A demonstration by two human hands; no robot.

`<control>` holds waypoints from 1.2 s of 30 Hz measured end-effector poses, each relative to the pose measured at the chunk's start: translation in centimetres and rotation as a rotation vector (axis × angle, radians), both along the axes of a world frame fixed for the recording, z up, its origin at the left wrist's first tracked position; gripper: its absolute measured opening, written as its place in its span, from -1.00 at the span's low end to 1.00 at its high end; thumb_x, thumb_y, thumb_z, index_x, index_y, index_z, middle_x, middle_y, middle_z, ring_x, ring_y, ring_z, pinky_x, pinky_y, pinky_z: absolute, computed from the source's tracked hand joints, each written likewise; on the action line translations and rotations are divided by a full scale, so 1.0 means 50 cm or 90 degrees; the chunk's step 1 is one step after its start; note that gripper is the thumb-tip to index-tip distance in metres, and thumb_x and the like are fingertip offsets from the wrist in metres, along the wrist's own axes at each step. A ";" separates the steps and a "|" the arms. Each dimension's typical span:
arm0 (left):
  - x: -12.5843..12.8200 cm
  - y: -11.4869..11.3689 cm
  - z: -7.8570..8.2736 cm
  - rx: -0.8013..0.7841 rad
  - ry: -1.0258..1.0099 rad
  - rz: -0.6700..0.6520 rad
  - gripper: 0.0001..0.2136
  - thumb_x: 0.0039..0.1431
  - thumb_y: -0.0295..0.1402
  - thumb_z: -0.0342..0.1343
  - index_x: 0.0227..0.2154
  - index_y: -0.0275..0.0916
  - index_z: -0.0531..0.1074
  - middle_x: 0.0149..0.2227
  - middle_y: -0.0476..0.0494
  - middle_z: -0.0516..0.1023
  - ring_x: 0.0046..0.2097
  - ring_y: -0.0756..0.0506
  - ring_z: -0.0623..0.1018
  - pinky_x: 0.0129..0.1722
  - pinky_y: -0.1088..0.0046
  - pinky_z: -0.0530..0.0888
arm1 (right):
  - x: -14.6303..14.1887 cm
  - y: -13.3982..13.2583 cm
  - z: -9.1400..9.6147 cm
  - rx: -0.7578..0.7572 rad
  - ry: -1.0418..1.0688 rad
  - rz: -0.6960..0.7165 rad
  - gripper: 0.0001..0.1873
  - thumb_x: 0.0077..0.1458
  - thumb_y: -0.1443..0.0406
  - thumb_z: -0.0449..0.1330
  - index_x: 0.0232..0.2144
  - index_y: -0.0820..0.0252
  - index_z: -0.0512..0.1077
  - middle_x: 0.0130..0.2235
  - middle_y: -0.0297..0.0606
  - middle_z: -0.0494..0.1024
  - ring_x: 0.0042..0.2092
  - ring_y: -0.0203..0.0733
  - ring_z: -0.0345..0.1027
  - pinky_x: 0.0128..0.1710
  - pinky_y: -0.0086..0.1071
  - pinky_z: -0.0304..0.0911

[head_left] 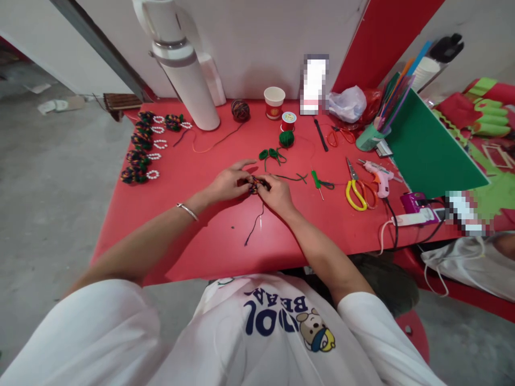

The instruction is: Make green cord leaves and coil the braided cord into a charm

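Both my hands meet over the middle of the red table (169,236). Between them is a small multicoloured yarn piece (255,186). My left hand (230,182), with a silver bangle at the wrist, pinches it from the left. My right hand (276,194) grips it from the right, fingers curled. A dark yarn strand (254,228) trails from the piece toward me across the table.
Several finished yarn pieces with bead rings (140,147) lie at the far left. Green yarn (286,139), a yarn ball (240,110), a paper cup (274,102), yellow scissors (354,190), a glue gun (378,177), a crochet hook (317,182) and a white tube (189,80) stand around.
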State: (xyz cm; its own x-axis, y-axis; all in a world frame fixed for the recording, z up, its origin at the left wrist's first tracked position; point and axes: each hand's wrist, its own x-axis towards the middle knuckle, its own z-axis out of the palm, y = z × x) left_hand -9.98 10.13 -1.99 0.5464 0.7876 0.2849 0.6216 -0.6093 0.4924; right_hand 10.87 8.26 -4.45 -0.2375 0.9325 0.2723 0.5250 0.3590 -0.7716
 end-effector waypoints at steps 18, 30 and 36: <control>0.006 0.007 -0.011 -0.115 -0.137 0.035 -0.82 0.26 -0.34 0.11 -0.37 -0.26 0.58 0.30 -0.36 0.45 0.18 -0.29 0.60 0.11 0.12 0.57 | 0.000 0.001 -0.002 0.006 -0.001 -0.007 -0.71 0.15 0.43 0.25 -0.10 0.12 0.63 -0.13 -0.20 0.70 -0.13 -0.13 0.55 -0.04 -0.27 0.42; -0.010 0.006 0.002 -0.002 -0.011 -0.018 -0.80 0.30 -0.31 0.14 -0.17 -0.16 0.66 0.37 -0.22 0.39 0.13 -0.22 0.63 0.12 0.20 0.59 | 0.001 0.000 -0.002 0.008 0.007 -0.007 -0.72 0.16 0.42 0.26 -0.09 0.14 0.63 -0.15 -0.21 0.69 -0.16 -0.15 0.55 -0.06 -0.29 0.42; 0.005 -0.010 0.000 -0.020 -0.054 0.031 -0.84 0.23 -0.27 0.18 -0.30 -0.20 0.62 0.33 -0.23 0.44 0.09 -0.22 0.64 0.12 0.18 0.59 | 0.002 -0.001 0.003 0.005 -0.009 -0.005 -0.72 0.17 0.42 0.25 -0.09 0.16 0.63 -0.14 -0.20 0.69 -0.15 -0.14 0.55 -0.05 -0.29 0.41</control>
State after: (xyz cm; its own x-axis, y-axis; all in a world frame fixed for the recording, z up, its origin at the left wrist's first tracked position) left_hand -9.74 9.66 -2.01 0.4825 0.8214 0.3042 0.6046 -0.5636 0.5629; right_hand 10.97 8.23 -4.32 -0.2343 0.9323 0.2757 0.5390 0.3606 -0.7612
